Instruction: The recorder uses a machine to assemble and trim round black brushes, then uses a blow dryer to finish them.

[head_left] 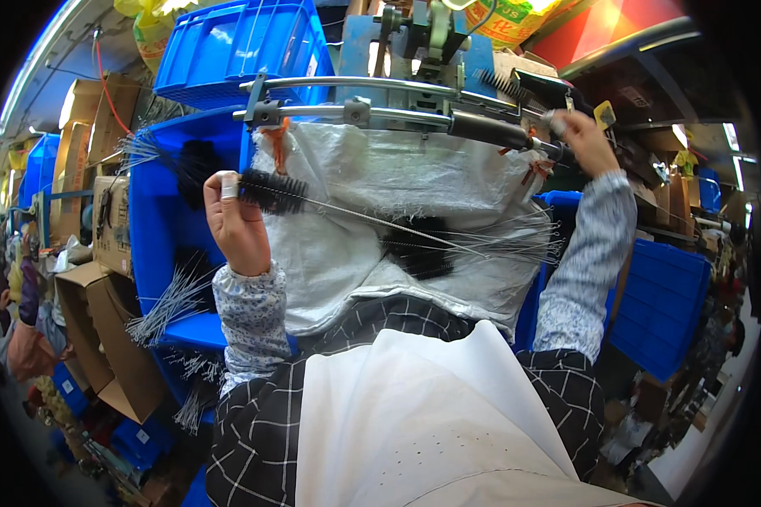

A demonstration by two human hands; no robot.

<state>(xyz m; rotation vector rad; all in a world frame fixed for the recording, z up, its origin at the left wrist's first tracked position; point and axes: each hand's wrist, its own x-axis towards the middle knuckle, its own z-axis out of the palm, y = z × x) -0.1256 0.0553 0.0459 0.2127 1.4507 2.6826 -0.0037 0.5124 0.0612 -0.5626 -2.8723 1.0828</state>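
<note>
My left hand (238, 226) pinches the bristle end of a black twisted-wire brush (272, 193), and white tape wraps one finger. The brush's thin wire stem runs right and slightly down across a white woven sheet (330, 253). A bundle of similar black brushes (423, 245) lies on the sheet over my lap, wire ends toward the right. Up at the right, my right hand (585, 142) is curled by the end of the machine's black sleeve (490, 128). What its fingers hold, if anything, I cannot make out.
A bench machine with steel rods (372, 84) spans the front. Blue bins stand at left, one (156, 220) with wire brushes lying in and over it; a blue crate (237, 51) sits behind. An open cardboard box (110, 346) is further left, and a blue lid (659, 308) at right.
</note>
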